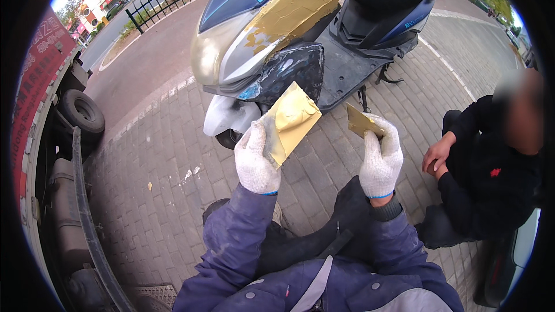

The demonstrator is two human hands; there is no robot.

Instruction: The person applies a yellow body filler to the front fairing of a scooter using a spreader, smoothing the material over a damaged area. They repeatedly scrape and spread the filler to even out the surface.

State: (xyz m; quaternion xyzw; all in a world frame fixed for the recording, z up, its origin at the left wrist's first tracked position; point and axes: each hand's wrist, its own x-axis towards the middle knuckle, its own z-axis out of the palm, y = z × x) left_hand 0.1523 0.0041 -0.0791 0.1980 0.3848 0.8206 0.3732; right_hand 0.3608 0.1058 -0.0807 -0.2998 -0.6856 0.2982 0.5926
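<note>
Head view. L hand [257, 159], white knit glove: grip closed on lower-L edge of flat board [279, 148], thumb side up. Board approx. rectangular, thin, long axis approx. 1–7 o'clock. Yellow paste [296, 114] heaped twd its 1 o'clock end: thick, smooth, folded lip; thinner smear below.

R hand [381, 159], same glove type, blue cuff edge: grip pinching small scraper [359, 121] betw. thumb & fingers. Scraper thin, stiff-looking, yellow-stained, long axis approx. 10–4, free edge facing 9.

Key relation: paste at approx. 9 o'clock from scraper, clear gap, no contact. L hand nearest paste (carries it); R hand just across gap.

Scooter [263, 72] at 12 from both hands; L hand nearer its front end. Flank panel w/ matte tan-yellow coat [300, 6], ragged lower edge; glossy blue above, silver-white nose, scuffed black lower fairing. Ground: grey brick pavers [162, 196]. Seated/crouched person [480, 196], dark clothes, approx. 4 from R hand, hands together.
</note>
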